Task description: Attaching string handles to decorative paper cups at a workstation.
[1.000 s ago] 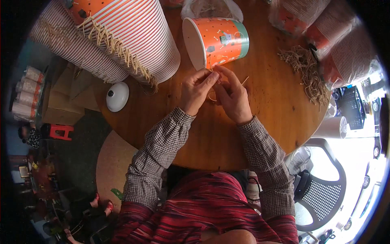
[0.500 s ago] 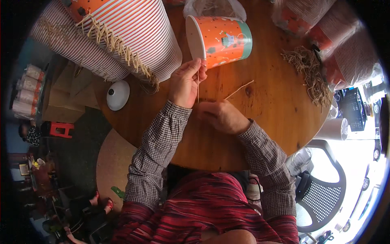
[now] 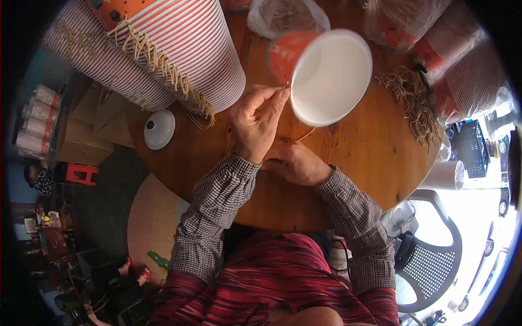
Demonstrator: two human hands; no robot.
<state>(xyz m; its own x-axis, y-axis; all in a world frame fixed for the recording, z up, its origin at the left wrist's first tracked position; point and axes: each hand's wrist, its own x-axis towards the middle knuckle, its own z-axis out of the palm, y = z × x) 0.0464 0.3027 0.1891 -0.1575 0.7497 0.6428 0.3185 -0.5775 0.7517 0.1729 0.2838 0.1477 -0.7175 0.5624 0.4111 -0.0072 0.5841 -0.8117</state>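
My left hand (image 3: 258,122) is raised over the round wooden table (image 3: 370,157), thumb and forefinger pinched on a thin straw strand (image 3: 308,133) right at the rim of an orange paper cup (image 3: 331,76). The cup is tipped so its white inside faces me. My right hand (image 3: 298,162) lies low on the table just behind the left wrist, fingers curled, and the strand runs out from it toward the cup.
Tall stacks of striped paper cups (image 3: 185,49) with a straw fringe lie at the back left. A white dome lid (image 3: 159,129) sits at the table's left edge. A straw pile (image 3: 410,100), wrapped cup stacks (image 3: 457,65), a plastic bag (image 3: 285,16) and a mesh chair (image 3: 429,261) are nearby.
My left hand rose from beside the right hand to the cup's rim. The cup, lying with its mouth to the left before, now tips its mouth toward me. My right hand dropped to the table.
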